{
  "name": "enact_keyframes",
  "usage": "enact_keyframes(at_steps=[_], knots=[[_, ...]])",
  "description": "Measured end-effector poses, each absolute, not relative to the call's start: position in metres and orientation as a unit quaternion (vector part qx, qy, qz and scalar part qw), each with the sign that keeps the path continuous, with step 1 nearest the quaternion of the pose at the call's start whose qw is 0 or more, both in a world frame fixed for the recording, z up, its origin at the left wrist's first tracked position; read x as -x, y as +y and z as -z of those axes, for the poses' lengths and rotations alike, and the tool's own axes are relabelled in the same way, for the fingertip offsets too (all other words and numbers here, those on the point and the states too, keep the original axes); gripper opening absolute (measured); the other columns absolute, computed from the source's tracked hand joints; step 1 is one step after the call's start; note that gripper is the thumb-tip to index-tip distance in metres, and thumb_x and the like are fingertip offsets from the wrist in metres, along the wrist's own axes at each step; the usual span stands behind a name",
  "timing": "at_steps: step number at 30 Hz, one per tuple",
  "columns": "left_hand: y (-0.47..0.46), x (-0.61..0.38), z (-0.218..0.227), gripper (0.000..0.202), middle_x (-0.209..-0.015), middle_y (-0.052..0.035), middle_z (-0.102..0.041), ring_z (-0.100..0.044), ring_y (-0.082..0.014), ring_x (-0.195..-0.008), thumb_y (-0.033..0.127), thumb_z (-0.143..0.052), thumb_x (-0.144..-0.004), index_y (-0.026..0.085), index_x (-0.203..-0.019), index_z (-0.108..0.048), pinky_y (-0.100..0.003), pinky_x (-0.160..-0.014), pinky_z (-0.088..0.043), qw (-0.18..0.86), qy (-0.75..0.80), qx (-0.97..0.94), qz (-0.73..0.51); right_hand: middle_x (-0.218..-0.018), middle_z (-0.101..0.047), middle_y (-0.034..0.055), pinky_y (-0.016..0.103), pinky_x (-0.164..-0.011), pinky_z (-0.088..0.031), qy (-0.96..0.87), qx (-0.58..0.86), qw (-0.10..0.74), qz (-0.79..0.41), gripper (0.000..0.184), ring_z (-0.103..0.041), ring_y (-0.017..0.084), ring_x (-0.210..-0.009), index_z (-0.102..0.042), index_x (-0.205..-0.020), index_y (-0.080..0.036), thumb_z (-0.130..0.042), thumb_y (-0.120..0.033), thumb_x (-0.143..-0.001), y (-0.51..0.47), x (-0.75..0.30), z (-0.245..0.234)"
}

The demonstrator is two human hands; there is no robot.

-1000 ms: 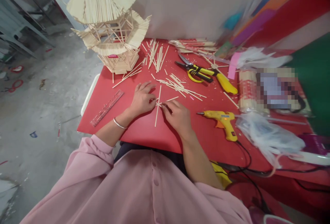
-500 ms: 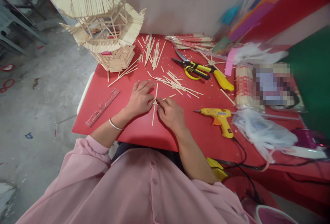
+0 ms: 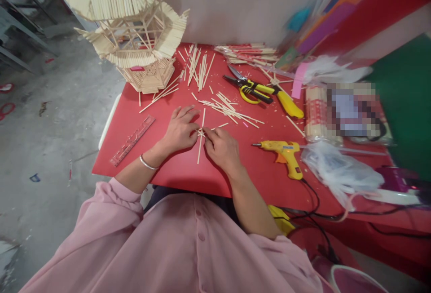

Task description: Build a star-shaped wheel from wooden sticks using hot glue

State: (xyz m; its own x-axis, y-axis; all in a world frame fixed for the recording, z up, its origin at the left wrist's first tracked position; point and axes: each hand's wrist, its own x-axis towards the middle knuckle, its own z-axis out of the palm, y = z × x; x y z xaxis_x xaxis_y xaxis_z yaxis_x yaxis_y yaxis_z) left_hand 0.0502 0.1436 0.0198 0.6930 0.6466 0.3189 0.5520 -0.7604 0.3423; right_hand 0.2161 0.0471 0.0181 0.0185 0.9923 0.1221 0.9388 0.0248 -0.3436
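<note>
A thin wooden stick [image 3: 200,151] lies on the red tabletop, pointing away from me, with short stick pieces joined across its middle in a small star-like shape. From the left, the thumb and forefinger of my left hand [image 3: 182,129] close on this crossed piece, while its other fingers stretch forward over the table. My right hand [image 3: 222,149] is curled, its thumb and forefinger pinching at the same joint from the right. Fingertips partly cover the small pieces. Just beyond my hands lies a loose pile of cut sticks [image 3: 229,108].
A tiered stick-built pagoda model [image 3: 144,55] stands at the back left. Around the hands lie a clear ruler [image 3: 133,141], yellow-handled cutters [image 3: 256,90] and a yellow glue gun [image 3: 286,153] with its cord. Bundled sticks [image 3: 316,113] and a plastic bag [image 3: 340,171] are at the right.
The whole view shifts slightly. My fingertips have moved a little at the joint, so more of the small crossed pieces shows. Both hands otherwise stay in place.
</note>
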Motion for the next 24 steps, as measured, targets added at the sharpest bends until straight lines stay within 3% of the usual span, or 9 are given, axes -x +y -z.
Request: enact_keyframes(at_steps=[24], knots=[[0.1491,-0.0467,-0.0135,0.023,-0.135,-0.0082,-0.067,-0.049,-0.0326,-0.139,0.018,-0.058,-0.083,0.023,-0.088,-0.079,-0.055,-0.115,-0.036,0.121,0.327,-0.908,-0.232,-0.092,-0.065,0.0091,0.032,-0.065,-0.032,-0.694,0.695,0.168,-0.092,0.043,-0.056,0.022,-0.086,-0.068,-0.131,-0.021,-0.043,-0.023,-0.096,0.0472,-0.2155,-0.0219]])
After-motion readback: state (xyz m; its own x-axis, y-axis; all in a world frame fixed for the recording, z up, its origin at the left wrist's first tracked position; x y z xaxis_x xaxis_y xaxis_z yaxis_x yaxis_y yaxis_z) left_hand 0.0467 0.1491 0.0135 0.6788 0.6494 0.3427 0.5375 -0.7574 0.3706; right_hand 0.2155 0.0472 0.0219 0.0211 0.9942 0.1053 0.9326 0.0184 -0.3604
